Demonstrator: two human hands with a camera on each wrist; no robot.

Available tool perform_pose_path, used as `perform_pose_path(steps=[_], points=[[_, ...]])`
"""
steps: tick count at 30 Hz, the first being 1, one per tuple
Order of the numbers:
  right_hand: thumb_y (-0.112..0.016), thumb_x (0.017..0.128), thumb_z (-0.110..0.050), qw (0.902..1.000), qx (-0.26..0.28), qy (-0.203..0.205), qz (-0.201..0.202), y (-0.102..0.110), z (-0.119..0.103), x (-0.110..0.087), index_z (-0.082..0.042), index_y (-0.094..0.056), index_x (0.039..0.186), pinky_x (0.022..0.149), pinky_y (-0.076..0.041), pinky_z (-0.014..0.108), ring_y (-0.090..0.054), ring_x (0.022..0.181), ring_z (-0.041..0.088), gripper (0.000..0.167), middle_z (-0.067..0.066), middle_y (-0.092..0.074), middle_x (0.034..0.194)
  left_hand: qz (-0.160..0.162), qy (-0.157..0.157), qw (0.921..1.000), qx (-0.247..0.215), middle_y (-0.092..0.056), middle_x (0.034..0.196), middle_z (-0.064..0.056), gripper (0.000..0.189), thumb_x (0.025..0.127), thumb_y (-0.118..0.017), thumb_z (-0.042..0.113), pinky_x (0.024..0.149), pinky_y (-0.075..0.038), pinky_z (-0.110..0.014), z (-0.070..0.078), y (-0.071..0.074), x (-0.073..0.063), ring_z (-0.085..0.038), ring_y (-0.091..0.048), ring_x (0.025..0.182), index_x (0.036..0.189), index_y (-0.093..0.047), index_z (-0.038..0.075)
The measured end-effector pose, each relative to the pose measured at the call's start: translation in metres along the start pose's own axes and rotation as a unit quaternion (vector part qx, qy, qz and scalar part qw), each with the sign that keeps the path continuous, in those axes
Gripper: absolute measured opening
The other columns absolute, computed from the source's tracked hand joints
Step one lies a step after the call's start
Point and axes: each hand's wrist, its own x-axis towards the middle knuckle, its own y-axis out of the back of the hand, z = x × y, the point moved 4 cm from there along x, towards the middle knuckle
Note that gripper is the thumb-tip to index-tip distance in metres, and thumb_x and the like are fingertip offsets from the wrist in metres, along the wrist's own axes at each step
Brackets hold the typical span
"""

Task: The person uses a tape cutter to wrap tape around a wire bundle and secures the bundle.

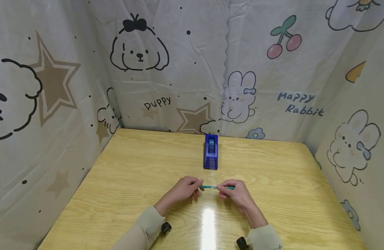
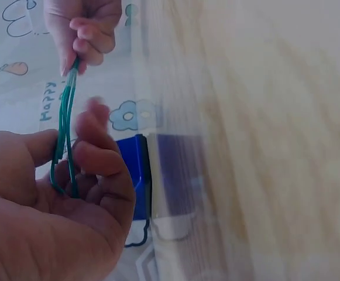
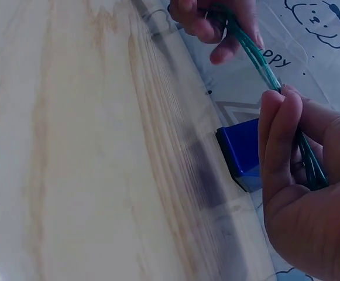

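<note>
A folded bundle of thin green cord (image 1: 209, 187) stretches between both hands, a little in front of the blue tape dispenser (image 1: 211, 161). My left hand (image 1: 186, 188) pinches its left end; in the left wrist view, loops of the cord (image 2: 64, 114) hang into that palm. My right hand (image 1: 237, 192) pinches the bundle nearer its right end between thumb and fingers, with the tail of cord (image 3: 312, 167) running back under the palm. A clear, shiny band like tape (image 3: 268, 73) wraps the strands beside the right fingertips.
The wooden table (image 1: 142, 159) carries the dispenser close to its back edge. A printed cloth curtain (image 1: 179, 69) encloses the back and both sides. Black wrist cameras (image 1: 166, 228) sit at the sleeve cuffs.
</note>
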Motion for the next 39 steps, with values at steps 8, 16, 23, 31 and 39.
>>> perform_pose_path(steps=[8,16,23,31,39], points=[[-0.072,0.098,-0.012,0.9999,-0.006,-0.010,0.001,0.0008,0.0008,-0.0006,0.012,-0.072,0.109,0.070,-0.058,0.026,-0.066,0.070,0.011,0.026,0.004,-0.072,0.080,0.016,-0.045,0.9965,0.070,-0.044,0.066,0.005,0.035,0.110,-0.054,0.026,0.059,-0.033,-0.023,0.0054,-0.0010,-0.0002,-0.008,-0.037,0.059,0.080,-0.066,0.012],[-0.067,0.103,-0.026,0.9981,-0.002,-0.041,-0.046,-0.0004,0.0047,0.0020,0.016,-0.069,0.107,0.064,-0.058,0.023,-0.066,0.065,0.008,0.042,0.000,-0.068,0.075,0.038,-0.063,0.9932,0.091,-0.042,0.064,0.005,0.035,0.109,-0.055,0.023,0.058,-0.034,-0.023,0.0072,0.0002,0.0007,-0.007,-0.036,0.057,0.076,-0.062,0.012],[-0.068,0.101,-0.015,0.9978,0.013,-0.034,-0.055,0.0000,0.0037,0.0031,0.019,-0.067,0.106,0.061,-0.055,0.021,-0.060,0.062,0.006,0.034,-0.002,-0.064,0.071,0.040,-0.062,0.9935,0.087,-0.046,0.066,0.006,0.034,0.109,-0.055,0.022,0.058,-0.035,-0.022,0.0072,-0.0014,0.0004,-0.007,-0.038,0.057,0.078,-0.065,0.014],[-0.069,0.099,-0.005,0.9999,0.000,-0.010,-0.004,0.0028,0.0001,0.0042,0.017,-0.070,0.107,0.067,-0.060,0.026,-0.067,0.065,0.010,0.024,0.001,-0.069,0.073,0.055,-0.051,0.9944,0.075,-0.063,0.073,0.002,0.031,0.108,-0.057,0.033,0.057,-0.042,-0.024,0.0057,0.0039,0.0017,-0.009,-0.048,0.060,0.091,-0.074,0.012],[-0.071,0.096,-0.002,0.9999,-0.006,0.014,0.008,0.0027,-0.0019,0.0034,0.017,-0.071,0.109,0.073,-0.062,0.028,-0.073,0.071,0.011,0.023,0.008,-0.075,0.082,0.039,-0.011,0.9991,0.011,-0.065,0.070,-0.006,0.036,0.109,-0.054,0.035,0.050,-0.043,-0.024,0.0014,0.0020,0.0037,-0.012,-0.052,0.054,0.093,-0.073,0.009]])
